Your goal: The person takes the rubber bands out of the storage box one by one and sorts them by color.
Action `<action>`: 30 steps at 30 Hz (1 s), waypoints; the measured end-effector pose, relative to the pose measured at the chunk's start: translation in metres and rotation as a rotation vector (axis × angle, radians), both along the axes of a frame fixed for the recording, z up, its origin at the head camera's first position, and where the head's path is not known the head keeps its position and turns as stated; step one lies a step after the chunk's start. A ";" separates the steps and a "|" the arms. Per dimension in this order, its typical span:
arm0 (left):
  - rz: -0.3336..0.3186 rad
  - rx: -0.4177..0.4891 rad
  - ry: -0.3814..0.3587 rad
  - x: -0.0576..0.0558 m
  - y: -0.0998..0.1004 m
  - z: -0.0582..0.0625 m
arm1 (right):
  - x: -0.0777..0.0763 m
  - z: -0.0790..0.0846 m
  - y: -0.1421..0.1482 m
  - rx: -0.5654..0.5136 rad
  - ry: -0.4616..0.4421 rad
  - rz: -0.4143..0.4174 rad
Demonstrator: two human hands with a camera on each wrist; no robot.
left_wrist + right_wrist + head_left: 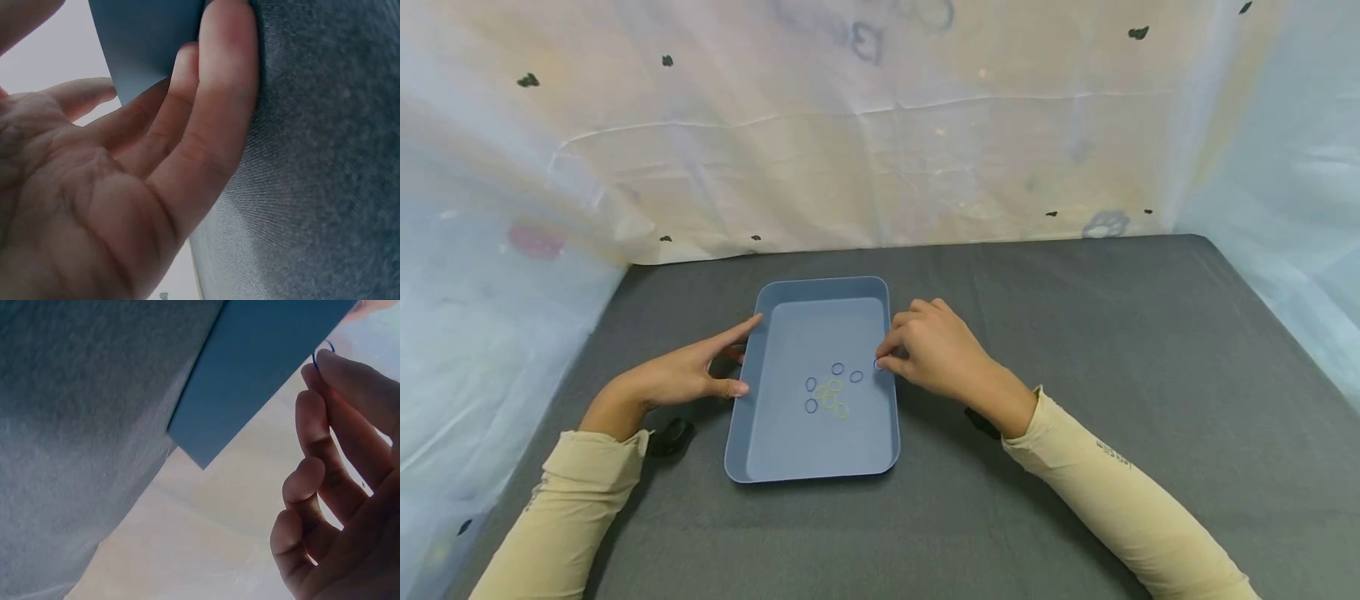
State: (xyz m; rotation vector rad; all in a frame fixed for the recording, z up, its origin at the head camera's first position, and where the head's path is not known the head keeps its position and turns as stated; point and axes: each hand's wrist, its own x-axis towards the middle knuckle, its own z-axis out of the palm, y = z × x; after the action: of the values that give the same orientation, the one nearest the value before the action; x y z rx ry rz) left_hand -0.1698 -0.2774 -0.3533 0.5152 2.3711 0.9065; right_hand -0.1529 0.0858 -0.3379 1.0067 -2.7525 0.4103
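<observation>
A blue-grey rectangular tray (812,454) lies on the dark cloth. My left hand (681,375) is at its left side, thumb and forefinger at the rim and the other fingers (187,140) reaching to the outer wall. Over the right rim, my right hand (936,346) pinches a thin blue rubber band (333,346) between thumb and forefinger, its other fingers loosely bent. Inside the tray lie several yellow rubber bands (842,411) in a loose cluster. Several blue rubber bands (811,406) lie around them on the tray floor.
Dark grey cloth (1075,333) covers the table. A pale printed sheet (880,175) hangs behind the far edge, with bluish sheets (467,317) at both sides. Dark wrist devices (672,437) show beneath the forearms.
</observation>
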 end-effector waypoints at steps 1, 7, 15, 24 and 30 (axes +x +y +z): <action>0.002 -0.004 -0.003 0.000 -0.001 0.000 | -0.001 0.001 0.000 -0.002 -0.004 -0.001; 0.011 -0.007 -0.015 -0.001 -0.003 0.001 | -0.004 0.002 0.004 -0.003 -0.008 -0.014; 0.021 -0.006 -0.015 -0.001 -0.003 0.001 | -0.012 0.005 0.013 -0.001 -0.009 -0.049; 0.018 0.018 -0.014 0.002 -0.001 -0.001 | -0.018 0.004 0.027 0.027 -0.080 -0.103; 0.027 0.030 -0.018 0.000 -0.001 -0.002 | -0.025 -0.002 0.034 0.054 -0.097 -0.119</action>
State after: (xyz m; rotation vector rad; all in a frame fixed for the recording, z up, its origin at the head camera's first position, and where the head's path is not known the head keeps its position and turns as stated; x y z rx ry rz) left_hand -0.1700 -0.2781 -0.3549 0.4861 2.3561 0.9566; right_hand -0.1776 0.1196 -0.3394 0.8508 -2.9063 0.3781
